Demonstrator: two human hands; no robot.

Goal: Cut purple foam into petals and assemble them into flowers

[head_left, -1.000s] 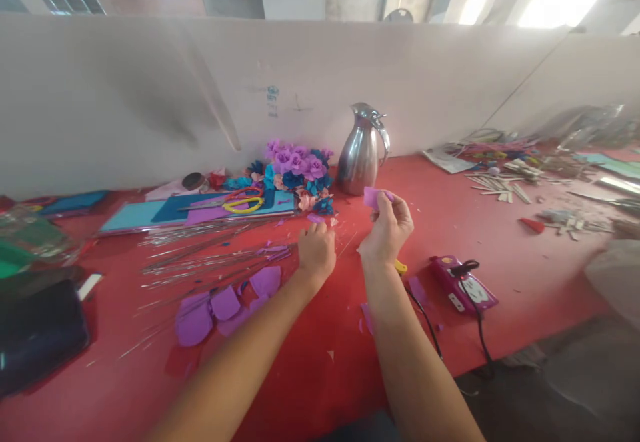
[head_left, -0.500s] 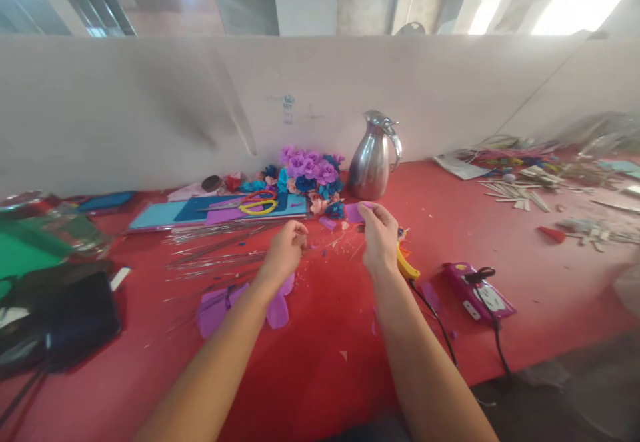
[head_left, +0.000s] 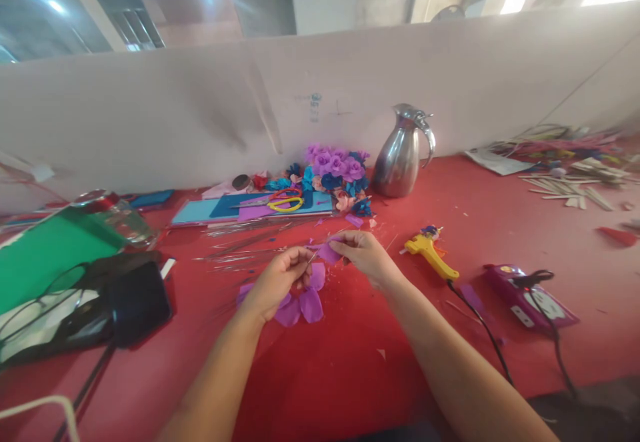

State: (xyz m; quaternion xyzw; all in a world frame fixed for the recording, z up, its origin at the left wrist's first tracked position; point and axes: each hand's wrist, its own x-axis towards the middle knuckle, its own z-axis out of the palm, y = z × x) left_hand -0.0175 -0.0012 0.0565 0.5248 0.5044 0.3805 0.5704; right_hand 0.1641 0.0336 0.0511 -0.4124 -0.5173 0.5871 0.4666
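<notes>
Over the middle of the red table, my right hand (head_left: 367, 257) is closed in a pinch on a purple paper petal (head_left: 327, 253). Close beside it, my left hand (head_left: 286, 281) pinches a thin wire (head_left: 313, 258) whose tip points up toward the petal; whether the two touch is hard to see. Several loose purple petals (head_left: 311, 305) lie under and beside my left hand, partly hidden by it. Behind that hand, a spread of thin wires (head_left: 235, 259) rests on the table. A bunch of purple, blue and pink paper flowers (head_left: 336, 165) sits farther back.
Scissors (head_left: 285, 203) lie on coloured paper sheets (head_left: 200, 211) at the back. A metal jug (head_left: 400, 155) stands near the wall. To the right are a yellow glue gun (head_left: 433, 255) and a purple power strip (head_left: 530, 299) with cords. A black bag (head_left: 140, 303) is at left.
My hands have come together, the right one bringing the purple petal left and nearer, beside the wire in my left hand. The view has swung, so the table things appear shifted right.
</notes>
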